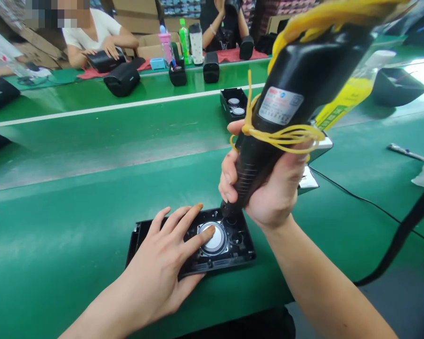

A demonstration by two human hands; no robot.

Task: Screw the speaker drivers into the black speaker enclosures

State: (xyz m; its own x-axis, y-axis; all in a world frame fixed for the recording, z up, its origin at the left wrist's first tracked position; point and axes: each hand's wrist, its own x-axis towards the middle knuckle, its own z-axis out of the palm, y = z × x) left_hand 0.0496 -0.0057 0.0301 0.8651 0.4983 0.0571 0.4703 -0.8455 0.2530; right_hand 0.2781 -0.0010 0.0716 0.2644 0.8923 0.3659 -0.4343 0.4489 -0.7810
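The green tabletop (74, 226) supports the case (229, 260) flat before the person, its speaker (217, 241) facing up, leaving the interior accessible. The left hand (166, 254) is spread across the case, one fingertip on the speaker, apparently to steady it; the right hand (275, 193) wraps the tool (304, 75), tip beside the speaker.

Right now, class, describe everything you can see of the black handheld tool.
The black tool has a smooth, plastic-looking body, white label and ridged grip. Yellow bands loop around it. The right hand grips it, slanting, tip down at the right part of the open housing; whether the tip touches is unclear.
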